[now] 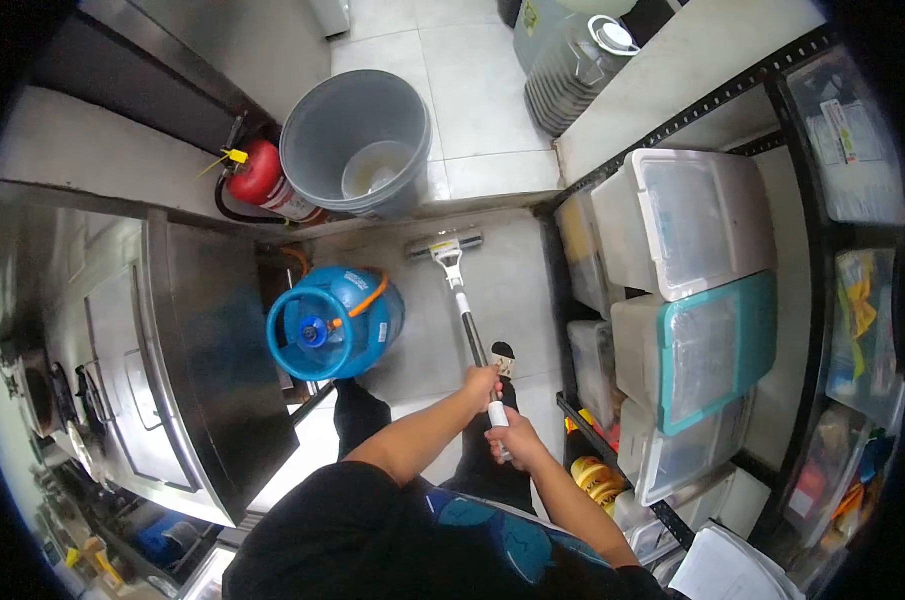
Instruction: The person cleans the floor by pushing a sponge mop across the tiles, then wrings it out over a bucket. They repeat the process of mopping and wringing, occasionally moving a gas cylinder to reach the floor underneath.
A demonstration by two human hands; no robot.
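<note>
White-handled, the mop (468, 325) is resting on the floor (517, 290) near the blue cylinder (376, 328), the left hand (481, 387) gripping it forward of the right hand (518, 438), which is clasping its end, presumably for leverage

The mop (474, 335) is between the gas cylinder (384, 330), left, and the storage bins (707, 225), right. A bucket (322, 125) stands beyond the cylinder.

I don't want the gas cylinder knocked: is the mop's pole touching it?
Apart: the head view shows floor plainly between the mop's pole and the blue gas cylinder.
</note>
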